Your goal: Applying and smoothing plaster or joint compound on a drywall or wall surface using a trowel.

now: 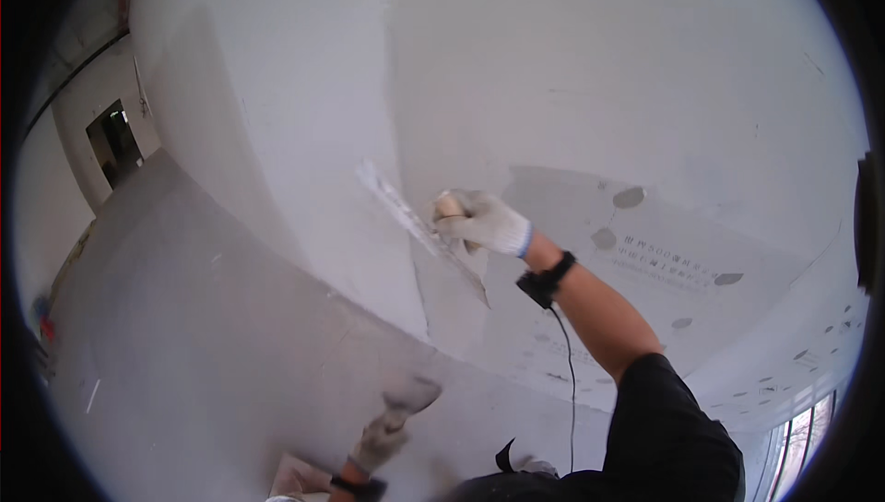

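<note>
My right hand (500, 227), in a white knit glove, is closed around the light wooden handle of a plastering trowel (406, 213). The trowel's long blade, smeared with white, slants close against the wall (323, 115); whether its whole edge touches I cannot tell. A greyer, damp-looking coat of plaster (489, 78) covers the wall above and right of the trowel. Low in front of me, my left hand (380, 441), gloved too, grips a putty knife (412, 395) with a broad blade. Motion blurs this hand and the knife.
Bare board with grey patches and print (627, 244) shows at right. A thin black cable (572, 382) hangs from the device (539, 288) on my right wrist. Grey floor (212, 336) meets the wall below. A doorway (115, 144) stands far left, a window (802, 442) lower right.
</note>
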### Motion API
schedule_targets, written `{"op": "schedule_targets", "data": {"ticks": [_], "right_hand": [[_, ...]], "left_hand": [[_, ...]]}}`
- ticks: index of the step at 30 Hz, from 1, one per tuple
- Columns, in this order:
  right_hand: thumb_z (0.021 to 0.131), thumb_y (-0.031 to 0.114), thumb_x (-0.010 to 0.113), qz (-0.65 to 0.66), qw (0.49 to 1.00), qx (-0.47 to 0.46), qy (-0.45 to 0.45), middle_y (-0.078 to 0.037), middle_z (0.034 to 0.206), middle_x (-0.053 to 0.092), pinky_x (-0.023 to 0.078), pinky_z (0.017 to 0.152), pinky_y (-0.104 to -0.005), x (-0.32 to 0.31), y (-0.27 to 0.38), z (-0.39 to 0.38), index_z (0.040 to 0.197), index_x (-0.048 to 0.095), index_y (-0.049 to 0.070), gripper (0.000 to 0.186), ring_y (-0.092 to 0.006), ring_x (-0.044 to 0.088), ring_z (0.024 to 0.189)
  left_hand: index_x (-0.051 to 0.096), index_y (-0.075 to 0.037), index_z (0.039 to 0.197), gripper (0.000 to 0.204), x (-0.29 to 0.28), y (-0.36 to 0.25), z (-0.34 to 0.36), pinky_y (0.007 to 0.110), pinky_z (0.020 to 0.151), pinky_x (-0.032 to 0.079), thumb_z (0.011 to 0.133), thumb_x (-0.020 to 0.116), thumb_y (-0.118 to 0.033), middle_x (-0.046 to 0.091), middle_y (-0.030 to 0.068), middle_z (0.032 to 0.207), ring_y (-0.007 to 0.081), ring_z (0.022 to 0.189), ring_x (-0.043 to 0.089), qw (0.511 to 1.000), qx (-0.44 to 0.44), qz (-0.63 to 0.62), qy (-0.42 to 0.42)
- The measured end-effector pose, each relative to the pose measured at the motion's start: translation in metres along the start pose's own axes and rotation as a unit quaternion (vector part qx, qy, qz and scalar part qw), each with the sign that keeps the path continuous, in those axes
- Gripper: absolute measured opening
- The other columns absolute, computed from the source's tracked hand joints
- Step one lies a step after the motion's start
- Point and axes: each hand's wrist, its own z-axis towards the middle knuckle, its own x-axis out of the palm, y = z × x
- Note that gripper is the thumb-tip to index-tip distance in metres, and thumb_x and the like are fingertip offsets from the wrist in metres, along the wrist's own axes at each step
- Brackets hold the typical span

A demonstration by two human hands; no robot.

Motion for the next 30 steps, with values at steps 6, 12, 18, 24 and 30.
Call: {"op": "schedule_targets", "data": {"ticks": [6, 12, 18, 24, 30], "right_hand": [[0.087, 0.017, 0.068, 0.01, 0.973, -0.228, -0.045, -0.005, 0.086, 0.069, 0.053, 0.069, -0.0302, -0.007, 0.017, -0.147, 0.102, 0.067, 0.005, 0.019, -0.0175, 0.065, 0.073], [0.085, 0.015, 0.069, -0.046, 0.989, -0.109, -0.088, -0.021, 0.08, 0.065, 0.052, 0.068, -0.0383, 0.01, -0.002, -0.224, 0.097, 0.064, 0.004, 0.017, -0.0331, 0.066, 0.077], [0.093, 0.021, 0.062, -0.261, 0.915, 0.053, -0.303, -0.013, 0.078, 0.068, 0.053, 0.064, -0.0342, -0.055, -0.029, -0.37, 0.094, 0.064, 0.003, 0.018, -0.0274, 0.067, 0.073], [0.091, 0.017, 0.064, 0.239, 0.419, -0.196, -0.854, -0.007, 0.086, 0.067, 0.047, 0.052, -0.0287, -0.172, -0.099, -0.478, 0.102, 0.06, 0.01, 0.014, -0.0177, 0.065, 0.073], [0.095, 0.013, 0.059, 0.412, 0.336, -0.299, -0.792, -0.004, 0.082, 0.058, 0.044, 0.049, -0.0273, -0.236, -0.212, -0.499, 0.101, 0.05, 0.014, 0.011, -0.0176, 0.057, 0.066]], "left_hand": [[0.066, -0.005, 0.1, 0.019, 0.057, -0.057, 0.095, 0.037, 0.07, 0.053, 0.082, 0.07, -0.009, 0.065, 0.0077, 0.091, 0.0229, 0.078, 0.065, 0.946, 0.201, 0.21, 0.143], [0.072, -0.003, 0.093, 0.014, 0.03, -0.084, 0.118, 0.027, 0.053, 0.052, 0.081, 0.069, 0.002, 0.071, 0.0038, 0.085, 0.0132, 0.059, 0.063, 0.93, 0.204, 0.171, 0.255], [0.061, 0.005, 0.119, 0.03, 0.026, -0.178, 0.111, 0.025, 0.043, 0.038, 0.089, 0.057, 0.003, 0.051, -0.0011, 0.06, 0.0092, 0.045, 0.044, 0.919, -0.064, -0.261, 0.289], [0.049, 0.007, 0.139, 0.049, 0.052, -0.21, 0.127, 0.023, 0.042, 0.036, 0.09, 0.056, 0.002, 0.049, 0.0003, 0.059, 0.0082, 0.045, 0.044, 0.963, 0.077, -0.127, 0.225], [0.041, -0.013, 0.151, 0.07, 0.064, -0.194, 0.129, 0.023, 0.04, 0.038, 0.087, 0.054, 0.013, 0.059, 0.0043, 0.078, 0.0084, 0.045, 0.045, 0.975, 0.026, -0.134, 0.173]]}}
